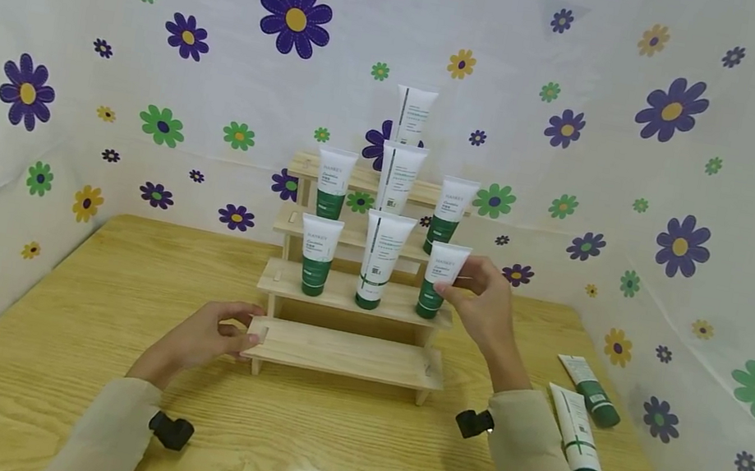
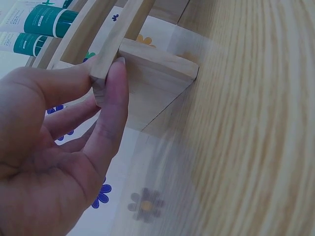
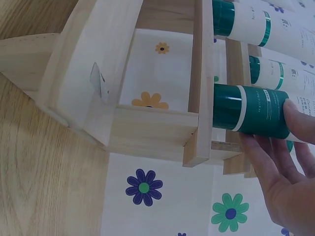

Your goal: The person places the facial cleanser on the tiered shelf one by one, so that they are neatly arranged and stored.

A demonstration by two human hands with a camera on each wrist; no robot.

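A stepped wooden display stand (image 1: 343, 352) faces me on the table. My left hand (image 1: 206, 336) pinches the left end of its lowest shelf between thumb and fingers, as the left wrist view also shows at the plank end (image 2: 109, 59). My right hand (image 1: 488, 312) holds a short white-and-green squeeze tube (image 3: 263, 110), upright at the right end of the second shelf from the bottom. On that same shelf stand a tall tube (image 1: 384, 257) in the middle and a short tube (image 1: 317, 255) at the left. Behind them, more tubes (image 1: 334, 178) rise on the higher shelves.
Two tubes lie on the table at the right, a shorter one (image 1: 589, 390) and a longer one (image 1: 576, 440), beside my right forearm. Flower-printed white cloth (image 1: 224, 76) encloses the wooden table (image 1: 326, 452) at the back and sides.
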